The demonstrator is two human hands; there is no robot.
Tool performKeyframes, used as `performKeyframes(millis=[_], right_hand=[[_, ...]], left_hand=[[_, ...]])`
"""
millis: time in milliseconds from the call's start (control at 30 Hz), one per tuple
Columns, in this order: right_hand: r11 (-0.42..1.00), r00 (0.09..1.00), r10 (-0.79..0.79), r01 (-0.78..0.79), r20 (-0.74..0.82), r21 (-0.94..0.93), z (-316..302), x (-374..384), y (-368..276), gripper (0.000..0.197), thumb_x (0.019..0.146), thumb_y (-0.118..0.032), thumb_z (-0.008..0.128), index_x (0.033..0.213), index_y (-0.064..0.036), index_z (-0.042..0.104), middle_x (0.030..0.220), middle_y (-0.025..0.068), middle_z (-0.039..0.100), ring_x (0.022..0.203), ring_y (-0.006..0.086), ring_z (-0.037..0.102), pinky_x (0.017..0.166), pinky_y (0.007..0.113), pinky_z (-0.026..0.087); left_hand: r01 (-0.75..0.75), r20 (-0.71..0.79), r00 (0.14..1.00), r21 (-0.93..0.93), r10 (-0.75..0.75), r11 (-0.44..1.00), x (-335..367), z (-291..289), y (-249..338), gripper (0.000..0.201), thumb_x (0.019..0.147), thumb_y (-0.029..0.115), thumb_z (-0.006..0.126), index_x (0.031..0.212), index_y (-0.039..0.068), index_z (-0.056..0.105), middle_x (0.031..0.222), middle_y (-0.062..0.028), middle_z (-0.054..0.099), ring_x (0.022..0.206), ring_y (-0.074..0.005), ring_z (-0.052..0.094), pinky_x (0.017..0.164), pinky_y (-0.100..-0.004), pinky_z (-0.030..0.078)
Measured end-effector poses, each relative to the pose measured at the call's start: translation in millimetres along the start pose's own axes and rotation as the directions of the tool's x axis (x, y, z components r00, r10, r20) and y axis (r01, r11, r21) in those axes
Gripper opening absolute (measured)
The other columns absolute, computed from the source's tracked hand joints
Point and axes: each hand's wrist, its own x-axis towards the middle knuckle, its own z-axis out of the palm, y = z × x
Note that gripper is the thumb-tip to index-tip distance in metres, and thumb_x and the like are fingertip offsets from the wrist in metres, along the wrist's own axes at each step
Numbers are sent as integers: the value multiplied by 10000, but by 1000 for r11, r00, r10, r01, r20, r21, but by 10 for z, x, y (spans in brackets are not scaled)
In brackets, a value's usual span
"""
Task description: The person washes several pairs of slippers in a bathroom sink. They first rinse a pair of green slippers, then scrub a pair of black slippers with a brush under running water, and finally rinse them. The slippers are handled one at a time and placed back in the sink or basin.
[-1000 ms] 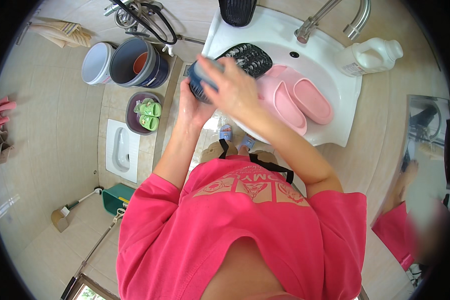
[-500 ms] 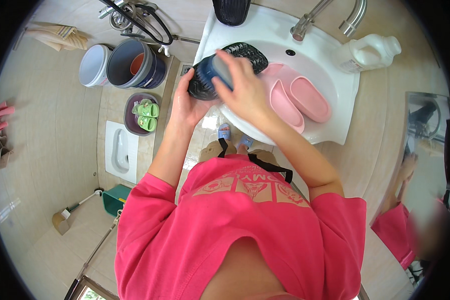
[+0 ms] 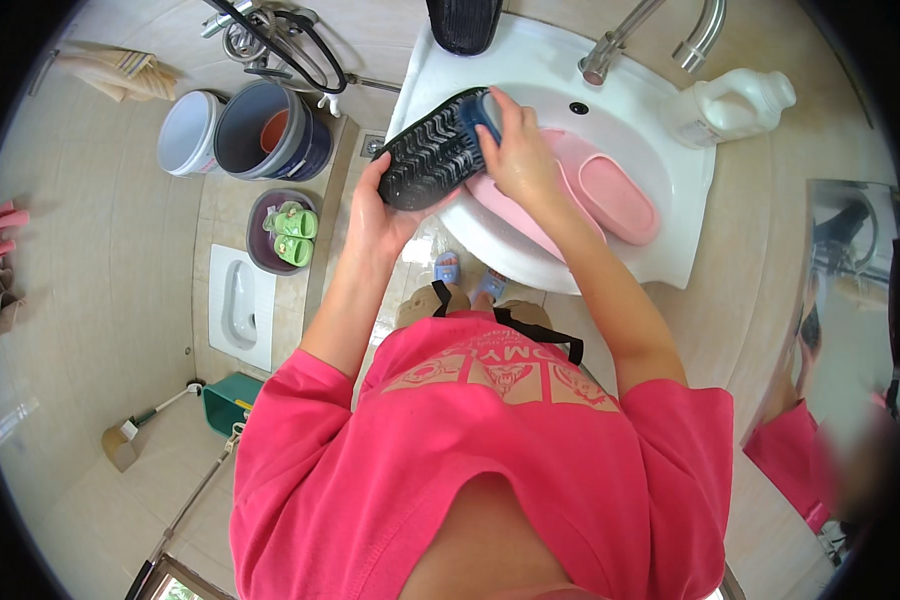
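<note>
My left hand [image 3: 378,212] grips the near end of a black slipper [image 3: 425,160], its ridged sole turned up over the sink's left side. The sole looks wet. My right hand [image 3: 520,150] is closed around a blue scrubbing brush [image 3: 478,115], whose bristles rest on the far end of the sole. Beneath my right wrist, a pair of pink slippers [image 3: 620,200] lies in the white sink [image 3: 665,268], one partly hidden by my arm. Another black slipper [image 3: 464,25] stands on the sink's back left corner.
A white jug [image 3: 735,108] sits on the sink's right rim near the metal faucet [image 3: 600,62]. At left are buckets [image 3: 255,130], a purple basin [image 3: 260,235] with green children's shoes, and a squat toilet [image 3: 240,310]. A mirror [image 3: 855,300] hangs at right.
The brush in my right hand has moved from the sole's near-middle part toward its far end. More of the ridged sole shows now, and my left hand still holds the slipper.
</note>
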Motion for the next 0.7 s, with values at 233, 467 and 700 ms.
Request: performKeyframes(millis=[233, 467, 700], right_hand=[[960, 981, -109, 62, 160, 273, -295, -32, -682, 505, 778, -278, 580, 1242, -175, 410, 1027, 184, 507, 813, 382, 575, 710, 450, 474], [983, 947, -180, 167, 265, 73, 54, -82, -867, 531, 747, -267, 623, 1251, -287, 455, 946, 134, 536, 707, 307, 603, 576, 401, 505], [987, 974, 89, -59, 209, -148, 229, 186, -50, 459, 782, -318, 572, 1221, -214, 491, 895, 166, 541, 722, 330, 606, 622, 425, 500]], left_hand=[[-20, -103, 994, 6, 21, 1000, -608, -226, 175, 428, 864, 197, 387, 1245, 3, 375, 1247, -201, 453, 1156, -377, 438, 955, -606, 337], [-67, -197, 977, 46, 75, 997, -687, -417, 62, 410, 875, 190, 387, 1240, 5, 369, 1230, -204, 464, 1129, -376, 464, 931, -600, 373], [-60, -127, 990, 43, 65, 997, -666, -455, 0, 427, 873, 189, 401, 1260, 13, 360, 1243, -197, 457, 1139, -370, 458, 925, -600, 379]])
